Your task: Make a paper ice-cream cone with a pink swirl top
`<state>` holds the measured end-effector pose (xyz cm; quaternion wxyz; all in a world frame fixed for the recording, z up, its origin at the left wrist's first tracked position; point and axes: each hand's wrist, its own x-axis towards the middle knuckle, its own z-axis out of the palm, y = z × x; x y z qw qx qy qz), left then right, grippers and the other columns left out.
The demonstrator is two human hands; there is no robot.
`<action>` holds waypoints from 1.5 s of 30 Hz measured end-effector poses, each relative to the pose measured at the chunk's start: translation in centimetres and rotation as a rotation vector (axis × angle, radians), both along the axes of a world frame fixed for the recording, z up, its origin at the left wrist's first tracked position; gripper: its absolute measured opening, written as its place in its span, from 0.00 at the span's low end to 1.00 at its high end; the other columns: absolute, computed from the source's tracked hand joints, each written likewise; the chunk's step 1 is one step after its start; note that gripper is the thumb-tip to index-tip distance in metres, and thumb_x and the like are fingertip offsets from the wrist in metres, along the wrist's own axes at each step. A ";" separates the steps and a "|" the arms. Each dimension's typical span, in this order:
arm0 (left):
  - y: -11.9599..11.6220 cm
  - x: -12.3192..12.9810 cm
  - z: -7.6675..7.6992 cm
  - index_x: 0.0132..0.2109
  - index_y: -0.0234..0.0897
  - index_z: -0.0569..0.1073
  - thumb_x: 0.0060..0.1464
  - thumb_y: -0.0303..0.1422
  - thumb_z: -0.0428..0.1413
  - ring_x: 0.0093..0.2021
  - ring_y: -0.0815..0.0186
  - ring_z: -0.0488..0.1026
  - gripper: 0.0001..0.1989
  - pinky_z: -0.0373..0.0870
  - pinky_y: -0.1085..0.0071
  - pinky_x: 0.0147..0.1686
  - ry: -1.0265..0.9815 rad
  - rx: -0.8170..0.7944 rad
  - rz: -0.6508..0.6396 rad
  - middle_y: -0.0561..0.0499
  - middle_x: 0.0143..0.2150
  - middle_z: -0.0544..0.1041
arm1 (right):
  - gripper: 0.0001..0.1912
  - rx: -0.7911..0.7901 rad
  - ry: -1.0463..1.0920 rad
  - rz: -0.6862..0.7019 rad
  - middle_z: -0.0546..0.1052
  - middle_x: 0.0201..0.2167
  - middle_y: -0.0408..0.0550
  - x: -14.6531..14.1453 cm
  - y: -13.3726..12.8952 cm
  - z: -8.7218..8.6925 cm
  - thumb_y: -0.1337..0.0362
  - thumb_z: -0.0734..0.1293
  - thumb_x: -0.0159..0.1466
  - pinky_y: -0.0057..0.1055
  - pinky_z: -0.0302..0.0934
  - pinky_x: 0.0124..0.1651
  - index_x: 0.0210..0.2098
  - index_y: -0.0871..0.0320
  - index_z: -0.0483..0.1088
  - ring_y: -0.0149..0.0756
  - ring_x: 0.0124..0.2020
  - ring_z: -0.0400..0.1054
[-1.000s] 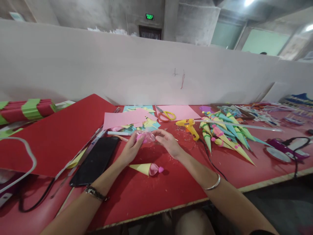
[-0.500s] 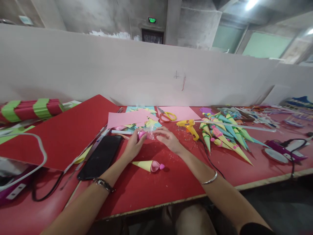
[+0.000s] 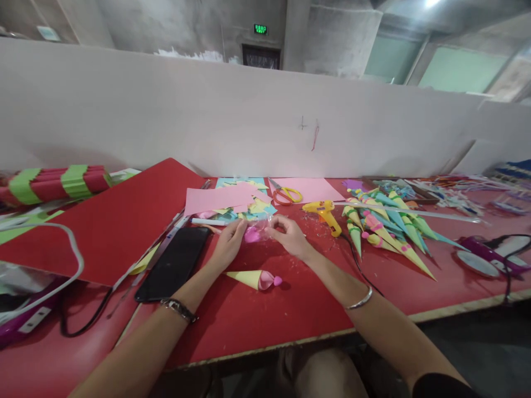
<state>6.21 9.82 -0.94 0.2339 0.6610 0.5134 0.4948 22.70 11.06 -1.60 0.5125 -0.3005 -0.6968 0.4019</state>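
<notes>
Between my hands is a small clear plastic bag (image 3: 254, 232) with bright pink contents. My left hand (image 3: 230, 240) pinches its left side, and my right hand (image 3: 287, 235) grips the upper right edge between thumb and finger. What exactly lies inside the bag is too blurred to tell. Just below, a pale yellow paper cone (image 3: 245, 278) lies on its side on the red table, with a pink paper piece and a pink pom-pom (image 3: 277, 281) at its wide end. A yellow glue gun (image 3: 323, 213) rests to the right of my right hand.
A black phone (image 3: 173, 264) lies left of my left wrist. Scissors (image 3: 287, 193) and pink paper (image 3: 219, 200) are behind my hands. Finished-looking paper cones (image 3: 385, 226) are piled at right, near a cable (image 3: 357, 264). Red card (image 3: 112, 221) leans at left.
My right hand has closed its fingers on the bag's right edge. The bag now stretches between both hands, with its pink contents hanging lower. The view has shifted slightly.
</notes>
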 end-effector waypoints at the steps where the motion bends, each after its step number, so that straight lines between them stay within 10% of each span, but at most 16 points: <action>1: 0.0 0.0 0.0 0.24 0.38 0.64 0.52 0.41 0.44 0.28 0.67 0.64 0.15 0.63 0.73 0.33 0.003 0.005 0.007 0.55 0.24 0.67 | 0.07 0.006 0.001 -0.006 0.62 0.23 0.39 0.0 0.0 0.0 0.65 0.63 0.54 0.27 0.57 0.35 0.23 0.57 0.58 0.29 0.28 0.60; 12: -0.3 -0.3 -0.2 0.18 0.38 0.58 0.51 0.41 0.45 0.20 0.70 0.57 0.18 0.54 0.73 0.22 -0.020 -0.015 0.094 0.58 0.15 0.57 | 0.12 0.098 -0.087 0.126 0.65 0.40 0.45 0.0 -1.1 0.6 0.65 0.63 0.55 0.30 0.58 0.45 0.40 0.54 0.66 0.32 0.43 0.61; 20: -0.6 0.3 0.6 0.24 0.37 0.68 0.47 0.45 0.48 0.22 0.68 0.64 0.16 0.61 0.74 0.24 -0.057 -0.087 -0.088 0.56 0.19 0.67 | 0.10 0.038 -0.047 -0.034 0.63 0.23 0.39 0.0 -0.5 0.0 0.62 0.66 0.51 0.27 0.58 0.32 0.21 0.57 0.60 0.30 0.28 0.61; 33: -0.5 0.2 0.7 0.20 0.39 0.62 0.47 0.48 0.47 0.21 0.68 0.61 0.19 0.60 0.73 0.24 -0.067 -0.142 -0.067 0.56 0.15 0.64 | 0.11 0.025 -0.080 0.073 0.68 0.34 0.43 0.1 -1.0 0.4 0.62 0.64 0.55 0.28 0.60 0.40 0.38 0.53 0.71 0.31 0.36 0.63; 45: -0.4 0.0 0.5 0.22 0.37 0.65 0.50 0.45 0.45 0.22 0.67 0.64 0.18 0.60 0.73 0.25 -0.037 -0.089 0.003 0.56 0.16 0.66 | 0.07 -0.012 -0.014 -0.118 0.73 0.30 0.45 0.1 -0.2 -0.1 0.64 0.62 0.55 0.31 0.60 0.39 0.30 0.58 0.71 0.34 0.34 0.66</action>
